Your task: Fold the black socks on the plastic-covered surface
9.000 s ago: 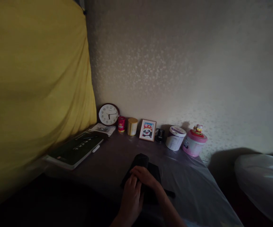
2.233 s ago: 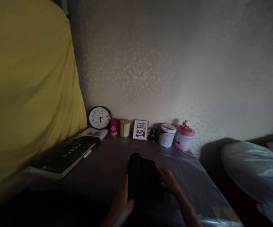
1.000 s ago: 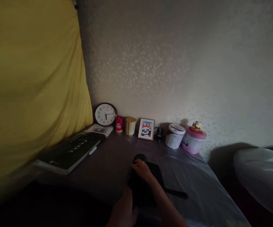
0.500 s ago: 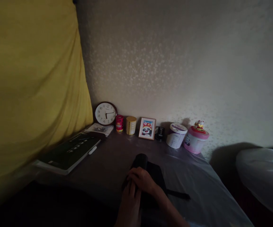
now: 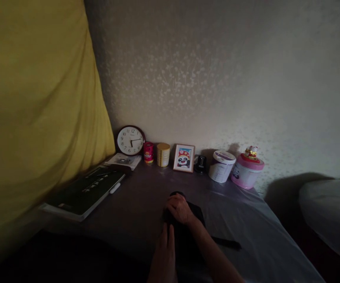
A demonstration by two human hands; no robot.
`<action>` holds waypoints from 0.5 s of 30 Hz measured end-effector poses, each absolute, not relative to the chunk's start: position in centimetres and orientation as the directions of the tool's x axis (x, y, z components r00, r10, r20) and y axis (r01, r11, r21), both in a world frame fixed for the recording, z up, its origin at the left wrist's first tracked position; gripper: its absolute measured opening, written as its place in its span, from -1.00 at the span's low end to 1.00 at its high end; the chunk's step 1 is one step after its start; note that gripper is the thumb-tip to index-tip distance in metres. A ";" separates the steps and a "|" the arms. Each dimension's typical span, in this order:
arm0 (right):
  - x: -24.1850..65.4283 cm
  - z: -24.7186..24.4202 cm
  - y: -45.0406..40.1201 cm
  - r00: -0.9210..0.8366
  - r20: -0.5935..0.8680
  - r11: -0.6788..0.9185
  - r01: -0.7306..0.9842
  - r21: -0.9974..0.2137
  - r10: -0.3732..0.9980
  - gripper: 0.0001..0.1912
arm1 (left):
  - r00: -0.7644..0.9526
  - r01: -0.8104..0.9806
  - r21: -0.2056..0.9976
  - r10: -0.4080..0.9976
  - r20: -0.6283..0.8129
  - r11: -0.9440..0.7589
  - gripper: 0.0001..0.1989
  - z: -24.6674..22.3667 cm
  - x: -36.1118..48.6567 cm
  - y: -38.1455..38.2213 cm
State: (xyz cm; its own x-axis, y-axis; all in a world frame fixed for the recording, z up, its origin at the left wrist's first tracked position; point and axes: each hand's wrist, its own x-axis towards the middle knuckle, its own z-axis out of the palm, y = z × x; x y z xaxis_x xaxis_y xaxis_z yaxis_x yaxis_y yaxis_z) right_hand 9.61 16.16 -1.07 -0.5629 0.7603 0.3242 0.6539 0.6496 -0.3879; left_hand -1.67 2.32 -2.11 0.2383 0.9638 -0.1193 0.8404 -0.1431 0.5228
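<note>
A black rolled-up bundle (image 5: 177, 193), apparently cloth, lies on the dark grey covered table in front of me; its exact kind is too dark to make out. My right hand (image 5: 179, 208) is closed over the far part of the roll, fingers curled across it. Nearer to me, my left hand (image 5: 164, 239) has its fingers stretched forward, touching the near part of the roll. A flat black portion (image 5: 197, 212) spreads out to the right beneath my right forearm. From it a narrow black strap (image 5: 226, 242) sticks out across the table.
Along the wall stand a clock (image 5: 131, 140), a red can (image 5: 148, 152), a yellow can (image 5: 163, 155), a panda picture frame (image 5: 184, 158), a small black object (image 5: 200, 164), a white tub (image 5: 222, 166) and a pink-lidded tub (image 5: 247, 171). A dark green book (image 5: 90, 190) lies left.
My right hand has moved forward along the roll, away from my left hand. The hands overlapped before and are now apart. The view has shifted slightly.
</note>
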 end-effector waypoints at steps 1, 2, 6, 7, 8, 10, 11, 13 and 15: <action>9.6 -1.1 16.7 -0.551 0.325 0.640 0.670 -0.376 0.768 -0.69 | 0.243 0.837 0.526 0.963 -0.117 -0.148 -0.21 -2.1 -1.7 2.3; 9.6 -1.0 17.2 -0.536 0.326 0.627 0.688 -0.366 0.778 -0.68 | 0.241 0.834 0.532 0.965 -0.106 -0.149 -0.21 -2.2 -1.7 2.3; 9.5 -1.0 18.7 -0.377 0.300 0.477 0.763 -0.437 0.876 -0.73 | 0.207 0.825 0.550 0.975 -0.083 -0.129 -0.21 -2.5 -1.7 2.2; 9.7 -1.0 18.9 -0.325 0.296 0.433 0.776 -0.459 0.898 -0.74 | 0.207 0.823 0.553 0.975 -0.077 -0.131 -0.20 -2.5 -1.8 2.1; 10.1 -1.0 19.0 -0.270 0.298 0.388 0.788 -0.478 0.916 -0.75 | 0.209 0.817 0.559 0.976 -0.063 -0.138 -0.20 -2.5 -1.8 2.0; 11.5 -1.1 18.7 -0.148 0.306 0.292 0.812 -0.506 0.940 -0.72 | 0.217 0.802 0.576 0.976 -0.035 -0.157 -0.20 -2.5 -1.9 1.8; 12.7 -1.1 18.3 -0.079 0.306 0.237 0.819 -0.523 0.949 -0.69 | 0.217 0.795 0.583 0.976 -0.020 -0.165 -0.20 -2.5 -2.0 1.7; 15.3 -1.2 17.2 0.054 0.291 0.123 0.820 -0.559 0.955 -0.64 | 0.224 0.788 0.588 0.975 0.000 -0.181 -0.20 -2.5 -2.1 1.5; 18.1 -1.3 15.5 0.153 0.258 0.029 0.809 -0.587 0.954 -0.60 | 0.235 0.785 0.586 0.972 0.019 -0.201 -0.22 -2.5 -2.2 1.4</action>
State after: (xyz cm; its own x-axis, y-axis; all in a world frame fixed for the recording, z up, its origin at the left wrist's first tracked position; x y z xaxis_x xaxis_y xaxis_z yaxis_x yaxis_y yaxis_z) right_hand 18.07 15.55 -1.30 0.1531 0.9540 0.2577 0.8088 0.0288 -0.5873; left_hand -2.21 1.38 -2.55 0.2352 0.9718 0.0188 0.7848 -0.2013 0.5861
